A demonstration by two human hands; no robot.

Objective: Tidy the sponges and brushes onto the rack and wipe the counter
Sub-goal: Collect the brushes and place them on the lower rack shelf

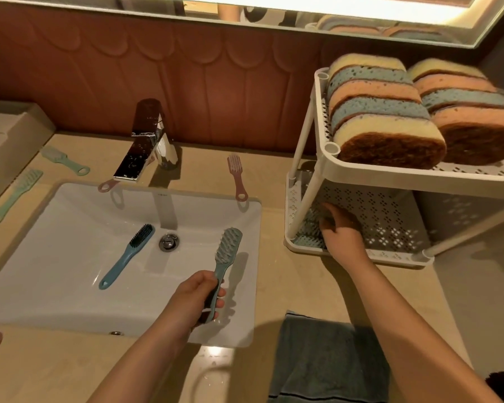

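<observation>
The person's left hand (200,296) is clenched around the handle of a grey-blue scrubbing brush (230,246), its bristled head raised over the right end of the white sink (70,216). The right hand (341,229) reaches into the lower tier of the white perforated rack (390,172), fingers bent down beside what looks like a teal-bristled brush (307,238). Whether that hand grips it cannot be told from here.

Two rows of striped sponges (376,112) stand on edge on the rack's top tier. A blue brush with dark bristles (128,254) lies in the sink near the drain. On the beige counter (274,286) a pink brush (237,175) lies behind the sink, and two mint-green brushes (15,196) lie at the far left. A grey towel (329,359) hangs at the counter's front edge.
</observation>
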